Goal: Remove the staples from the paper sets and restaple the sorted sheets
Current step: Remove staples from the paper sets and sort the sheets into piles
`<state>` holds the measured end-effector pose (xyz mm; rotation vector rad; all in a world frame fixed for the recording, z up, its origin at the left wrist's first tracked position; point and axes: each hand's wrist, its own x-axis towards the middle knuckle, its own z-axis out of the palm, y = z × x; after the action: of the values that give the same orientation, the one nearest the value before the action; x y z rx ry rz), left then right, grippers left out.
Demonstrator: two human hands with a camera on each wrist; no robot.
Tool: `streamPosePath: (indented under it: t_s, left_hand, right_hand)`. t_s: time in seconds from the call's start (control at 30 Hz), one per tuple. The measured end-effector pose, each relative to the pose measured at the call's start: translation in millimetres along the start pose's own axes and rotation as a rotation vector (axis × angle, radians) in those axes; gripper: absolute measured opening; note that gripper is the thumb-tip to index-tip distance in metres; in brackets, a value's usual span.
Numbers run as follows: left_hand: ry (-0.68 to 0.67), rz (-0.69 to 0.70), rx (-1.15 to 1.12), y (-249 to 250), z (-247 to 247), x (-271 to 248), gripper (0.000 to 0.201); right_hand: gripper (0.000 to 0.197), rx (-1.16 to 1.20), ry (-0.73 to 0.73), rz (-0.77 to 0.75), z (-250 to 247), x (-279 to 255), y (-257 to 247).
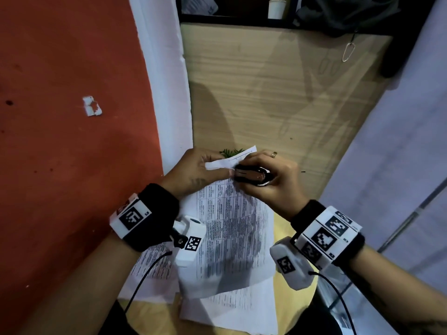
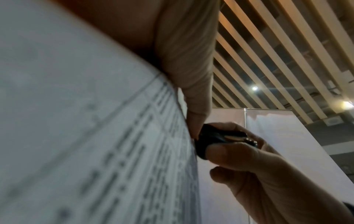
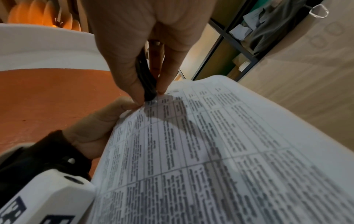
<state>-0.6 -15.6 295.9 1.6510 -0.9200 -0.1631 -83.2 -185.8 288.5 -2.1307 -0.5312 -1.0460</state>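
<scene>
At the paper set's (image 1: 232,235) top corner, the right hand (image 1: 271,180) squeezes a black staple remover (image 1: 251,176); the left hand (image 1: 193,172) pinches the corner. Removal seems underway, restapling ahead.

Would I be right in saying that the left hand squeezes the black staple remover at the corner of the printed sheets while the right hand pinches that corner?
Not quite: the hands are swapped. In the head view, the right hand squeezes the black staple remover at the corner of the printed sheets, while the left hand pinches that corner.
</scene>
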Motion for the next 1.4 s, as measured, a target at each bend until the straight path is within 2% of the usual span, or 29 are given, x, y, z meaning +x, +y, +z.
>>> streamPosePath:
  t_s: [0.13,0.23,0.33,0.4,0.53,0.67,0.8,1.0,1.07,1.17,1.27,1.4]
  left_hand:
    - [0.099,0.059,0.14,-2.5,5.6,3.8,0.016]
    - [0.214,0.098,0.249,-8.4,8.8,6.1,0.021]
    - [0.315,0.068,0.193,-13.0,-2.6,5.7,0.019]
    - [0.289,0.038,0.156,-16.8,-10.8,4.1,0.017]
    - [0.259,0.034,0.167,-19.1,-13.2,1.2,0.024]
    - [0.261,0.017,0.196,-24.1,-16.4,1.8,0.029]
    - [0.239,-0.006,0.252,-33.6,-20.9,1.9,0.035]
    - [0.111,-0.062,0.308,-51.7,-29.4,3.5,0.031]
    - [0.086,-0.072,0.308,-56.3,-31.1,3.9,0.037]
    - [0.059,-0.075,0.295,-59.9,-33.9,4.8,0.039]
    - [-0.008,-0.061,0.239,-57.5,-34.5,5.7,0.043]
    - [-0.025,-0.082,0.189,-51.1,-38.1,5.5,0.028]
  right_hand:
    - [0.022,-0.09,0.043,-0.027,5.8,-5.1,-4.2]
    - [0.02,-0.124,0.084,-0.015,10.2,-6.9,-5.3]
    - [0.02,-0.121,0.179,0.027,8.9,-9.7,-5.3]
    - [0.019,-0.121,0.197,0.061,7.3,-14.1,-4.2]
    - [0.023,-0.143,0.139,0.148,11.5,-24.1,8.1]
    - [0.025,-0.174,0.083,0.298,16.5,-37.2,24.4]
    - [0.036,-0.252,-0.059,0.525,20.6,-55.3,45.4]
    - [0.023,-0.186,-0.055,0.63,24.2,-65.9,63.1]
    - [0.031,-0.103,-0.118,0.673,23.7,-65.8,65.4]
    - [0.036,0.253,-0.179,0.795,24.5,-64.2,67.2]
    - [0.046,0.504,-0.204,0.903,26.7,-63.0,70.8]
    - [0.045,0.678,-0.251,0.93,25.1,-56.4,62.8]
